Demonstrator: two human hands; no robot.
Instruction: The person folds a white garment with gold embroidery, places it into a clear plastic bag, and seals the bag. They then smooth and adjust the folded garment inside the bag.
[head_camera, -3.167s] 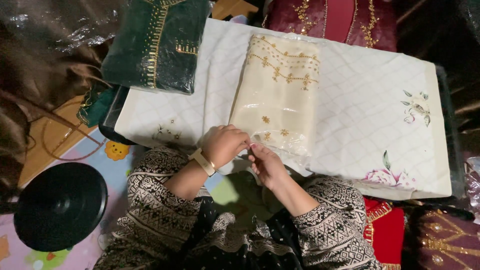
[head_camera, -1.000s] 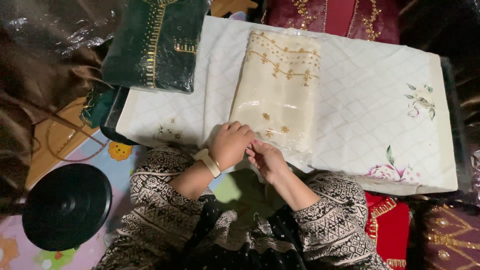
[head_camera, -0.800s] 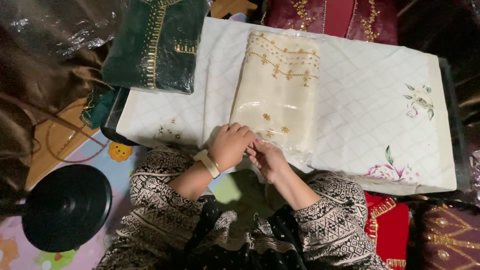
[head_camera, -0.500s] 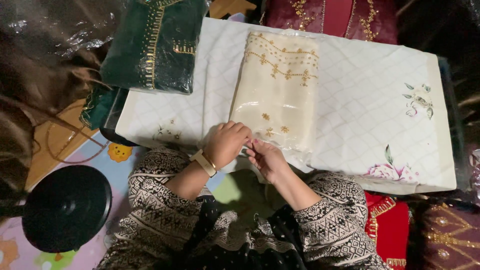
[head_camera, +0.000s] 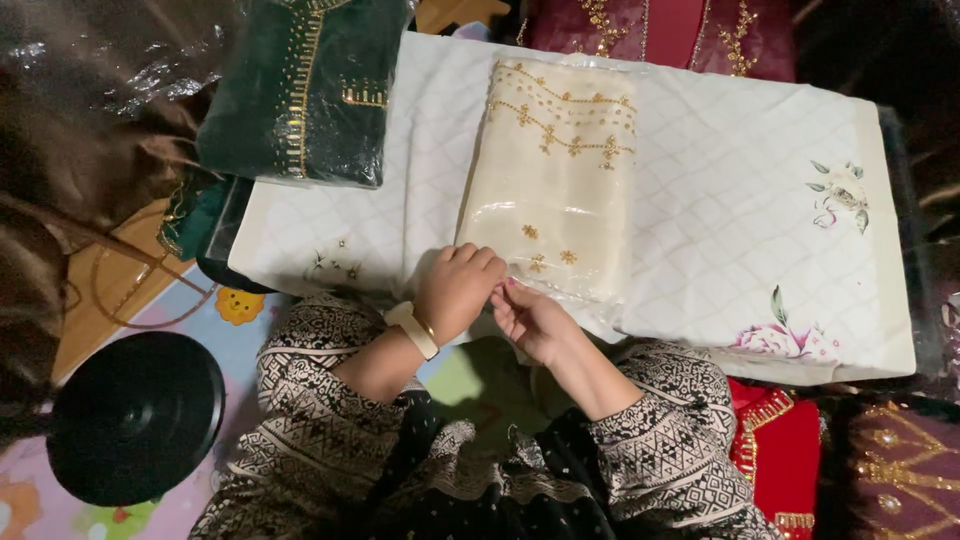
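Nearest the camera are the person's patterned black-and-white sleeves (head_camera: 330, 400), and to the left of them a round black base (head_camera: 135, 415) sits on a colourful play mat (head_camera: 240, 305).

Just beyond the sleeves, the two hands meet at the near edge of a cream garment packed in clear plastic (head_camera: 555, 180). The left hand (head_camera: 458, 290), with a pale band at its wrist (head_camera: 412, 328), is curled into a loose fist with its knuckles resting on the near corner of the packet. The right hand (head_camera: 530, 318) lies just beside it, fingertips touching the plastic edge and pinched inward; both seem to be gripping the packet's lower edge, though the overlapping fingers hide exactly how much plastic each one holds.

The cream garment lies lengthwise, running away from the person, in the middle of a counter covered with a white quilted cloth (head_camera: 720, 200) that has flowers printed at its right end. Gold embroidery crosses the far part of the garment, with small gold motifs nearer the hands.

Farther left, a dark green garment with gold trim (head_camera: 305, 85), also wrapped in plastic, overlaps the counter's far left corner. At the far edge lies a maroon garment with gold embroidery (head_camera: 670, 25).
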